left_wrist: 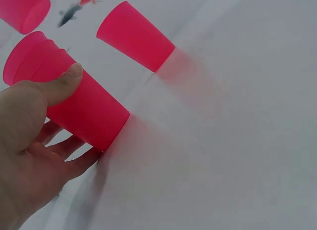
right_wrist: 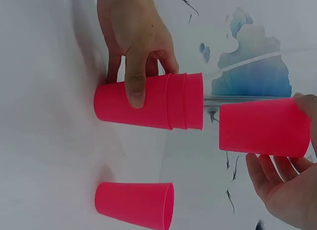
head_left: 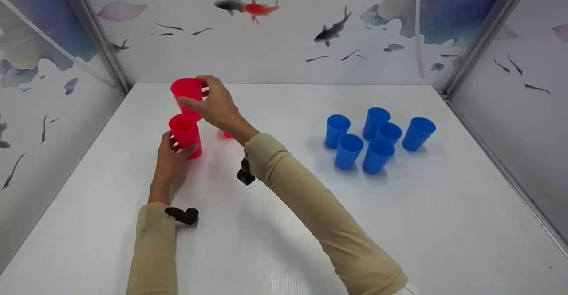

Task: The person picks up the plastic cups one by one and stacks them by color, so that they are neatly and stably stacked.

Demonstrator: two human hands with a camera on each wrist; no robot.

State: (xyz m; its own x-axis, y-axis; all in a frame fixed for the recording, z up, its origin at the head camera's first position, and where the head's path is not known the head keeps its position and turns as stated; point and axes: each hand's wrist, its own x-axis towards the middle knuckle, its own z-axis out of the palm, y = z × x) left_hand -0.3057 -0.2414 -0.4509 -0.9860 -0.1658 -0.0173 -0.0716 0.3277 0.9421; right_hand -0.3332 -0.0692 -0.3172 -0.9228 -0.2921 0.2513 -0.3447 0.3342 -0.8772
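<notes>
My left hand [head_left: 171, 159] grips a nested stack of red plastic cups [left_wrist: 94, 111] that stands upright on the white table. Several rim edges show near the stack's top in both wrist views. Above the stack's mouth, my right hand [head_left: 217, 102] holds a single red cup [right_wrist: 265, 127] upright between thumb and fingers, its base apart from the stack in the right wrist view. One more red cup [right_wrist: 133, 203] stands alone on the table to the right of the stack; in the head view my right hand and wrist hide most of it.
Several blue cups [head_left: 378, 155] stand upright in a loose group on the table's right half. White panels [head_left: 275, 46] painted with fish enclose the table at the back and both sides. My right forearm [head_left: 319, 210] reaches across the table's middle.
</notes>
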